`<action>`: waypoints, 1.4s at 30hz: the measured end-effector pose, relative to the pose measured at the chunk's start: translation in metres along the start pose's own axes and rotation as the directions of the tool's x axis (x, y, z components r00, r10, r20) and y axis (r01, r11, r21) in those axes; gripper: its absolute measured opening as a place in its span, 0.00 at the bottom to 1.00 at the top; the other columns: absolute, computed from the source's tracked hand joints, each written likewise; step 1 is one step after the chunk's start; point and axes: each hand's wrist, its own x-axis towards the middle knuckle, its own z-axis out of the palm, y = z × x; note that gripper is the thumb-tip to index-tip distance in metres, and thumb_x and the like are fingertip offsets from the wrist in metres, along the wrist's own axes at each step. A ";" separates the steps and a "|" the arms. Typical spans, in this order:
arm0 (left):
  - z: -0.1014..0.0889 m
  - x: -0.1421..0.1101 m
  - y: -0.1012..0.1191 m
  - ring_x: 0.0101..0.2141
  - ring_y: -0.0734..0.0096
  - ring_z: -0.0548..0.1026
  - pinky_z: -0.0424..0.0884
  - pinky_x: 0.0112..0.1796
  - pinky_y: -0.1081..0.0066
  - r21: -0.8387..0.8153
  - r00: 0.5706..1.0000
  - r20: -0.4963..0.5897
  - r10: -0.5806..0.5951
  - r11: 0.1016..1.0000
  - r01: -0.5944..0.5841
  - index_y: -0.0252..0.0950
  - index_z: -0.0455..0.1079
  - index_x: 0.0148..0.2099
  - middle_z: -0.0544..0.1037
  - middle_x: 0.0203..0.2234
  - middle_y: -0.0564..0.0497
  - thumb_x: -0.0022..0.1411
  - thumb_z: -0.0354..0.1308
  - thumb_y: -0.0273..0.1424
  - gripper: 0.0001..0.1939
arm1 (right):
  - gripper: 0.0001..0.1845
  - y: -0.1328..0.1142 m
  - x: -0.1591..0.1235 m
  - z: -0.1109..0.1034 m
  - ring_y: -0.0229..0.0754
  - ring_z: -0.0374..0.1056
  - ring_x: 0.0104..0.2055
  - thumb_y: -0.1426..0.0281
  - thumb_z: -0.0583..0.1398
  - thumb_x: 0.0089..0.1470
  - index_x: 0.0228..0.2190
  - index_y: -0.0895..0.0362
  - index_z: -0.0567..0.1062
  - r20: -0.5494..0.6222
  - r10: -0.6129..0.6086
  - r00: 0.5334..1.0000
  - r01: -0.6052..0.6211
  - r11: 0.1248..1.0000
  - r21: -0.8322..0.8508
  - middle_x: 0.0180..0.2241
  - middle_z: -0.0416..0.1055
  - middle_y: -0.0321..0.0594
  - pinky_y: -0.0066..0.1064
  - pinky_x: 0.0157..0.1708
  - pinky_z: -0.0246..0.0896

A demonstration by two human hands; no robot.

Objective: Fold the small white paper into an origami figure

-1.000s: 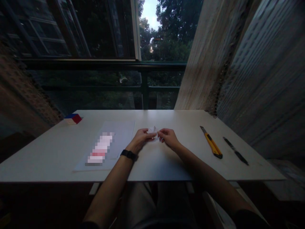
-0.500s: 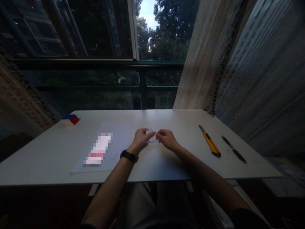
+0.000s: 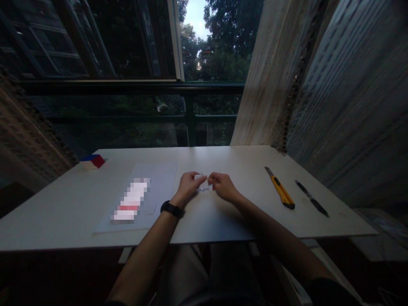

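A small piece of white paper (image 3: 202, 185), which looks folded, is held just above the middle of the table. My left hand (image 3: 188, 187), with a dark band on its wrist, pinches the paper from the left between thumb and fingers. On the other side, my right hand (image 3: 223, 185) has its thumb and fingertips closed at the paper's right edge. The fingers hide part of the paper, so its exact shape is unclear.
White paper sheets (image 3: 165, 178) lie left of my hands, with a blurred-out item (image 3: 132, 199) on top. A puzzle cube (image 3: 93, 161) sits at the far left. To the right lie a yellow utility knife (image 3: 280, 189), blade out, and a black pen (image 3: 311, 198) on the white table (image 3: 63, 212).
The camera view has shifted very slightly. Both hands keep their place at the paper, with only tiny finger movement.
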 end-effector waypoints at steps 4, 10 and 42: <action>0.001 -0.001 0.001 0.22 0.71 0.69 0.60 0.24 0.74 0.122 0.996 -0.048 0.076 0.990 -0.069 0.32 0.73 0.30 0.74 0.19 0.50 0.45 0.60 0.41 0.16 | 0.11 -0.002 -0.001 0.001 0.34 0.62 0.20 0.69 0.54 0.51 0.20 0.57 0.71 -0.007 0.016 1.000 -0.016 0.999 0.047 0.15 0.66 0.32 0.25 0.25 0.52; 0.000 -0.006 0.008 0.20 0.73 0.68 0.60 0.25 0.75 0.228 0.981 -0.091 0.171 0.963 -0.147 0.36 0.68 0.43 0.71 0.18 0.55 0.48 0.59 0.38 0.20 | 0.11 -0.008 -0.004 0.001 0.33 0.62 0.18 0.68 0.54 0.51 0.20 0.57 0.70 0.010 0.043 0.999 -0.044 0.979 0.201 0.16 0.67 0.32 0.24 0.24 0.54; 0.012 -0.008 0.007 0.14 0.82 0.57 0.51 0.17 0.80 -0.139 0.995 0.031 0.099 0.986 -0.094 0.34 0.62 0.45 0.61 0.12 0.62 0.50 0.60 0.36 0.20 | 0.24 -0.003 0.000 0.006 0.31 0.56 0.11 0.49 0.54 0.48 0.17 0.56 0.60 0.109 0.116 0.987 -0.148 0.916 0.373 0.10 0.59 0.28 0.23 0.15 0.50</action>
